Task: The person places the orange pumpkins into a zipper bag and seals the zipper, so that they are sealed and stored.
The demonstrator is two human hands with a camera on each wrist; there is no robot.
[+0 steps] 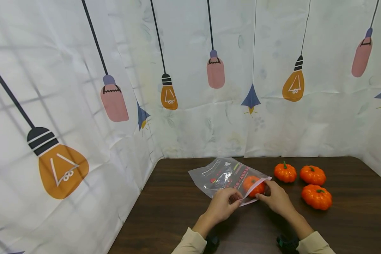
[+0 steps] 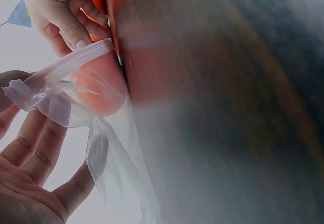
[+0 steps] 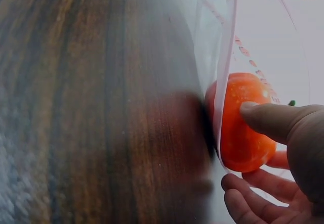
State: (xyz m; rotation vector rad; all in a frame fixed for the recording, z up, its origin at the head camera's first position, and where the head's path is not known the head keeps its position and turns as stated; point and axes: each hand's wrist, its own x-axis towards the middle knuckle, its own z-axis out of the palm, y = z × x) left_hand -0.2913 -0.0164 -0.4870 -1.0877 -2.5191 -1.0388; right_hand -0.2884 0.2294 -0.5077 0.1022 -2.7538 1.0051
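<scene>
A clear zip bag (image 1: 220, 176) with a pink seal and printed lettering lies on the table, its mouth parted toward me. My left hand (image 1: 223, 205) holds the bag at the left side of that mouth; the left wrist view shows its fingers against the clear film near the pink zip strip (image 2: 76, 62). At the right side of the mouth, my right hand (image 1: 277, 199) grips a small orange pumpkin (image 3: 243, 143), the thumb on its face and fingers beneath. This pumpkin sits partly inside the bag, seen through the film.
Three more small orange pumpkins stand to the right of the bag: one upright with a green stem (image 1: 285, 173), another farther right (image 1: 312, 175), and a nearer one (image 1: 316, 197). The dark wooden table (image 1: 158, 211) meets a white lamp-printed curtain (image 1: 190, 130) at its back and left.
</scene>
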